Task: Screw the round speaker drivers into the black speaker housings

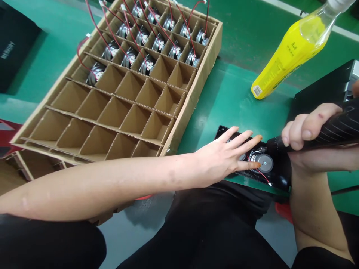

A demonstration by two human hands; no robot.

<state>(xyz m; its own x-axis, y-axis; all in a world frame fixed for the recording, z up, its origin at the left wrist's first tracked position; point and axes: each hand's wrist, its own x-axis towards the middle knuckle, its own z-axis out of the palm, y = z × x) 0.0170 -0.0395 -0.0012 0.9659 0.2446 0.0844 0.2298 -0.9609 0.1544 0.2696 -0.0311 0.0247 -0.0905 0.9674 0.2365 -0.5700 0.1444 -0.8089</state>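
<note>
Left hand (pixel 218 158) open, fingers spread wide across black speaker panel (pixel 280 177), one fingertip (pixel 257 164) on edge of round speaker (pixel 263 163) with red wire; right hand (pixel 308 130) closed around black electric screwdriver (pixel 331 129), tip just beside that speaker. Left of both hands on green workbench (pixel 235 101), cardboard divider tray (pixel 202 74) with wired speakers (pixel 147 65) in far compartments; yellow bottle (pixel 286 63) lying beyond panel.

A green-topped workbench (pixel 241 45) runs across the view, bordered at its far side by a white strip (pixel 304 18) and carrying a soft sheen of light, while a pale grey floor (pixel 270 239) shows beyond its near edge — with a partly hidden piece of red plastic (pixel 283 211) beside it.
</note>
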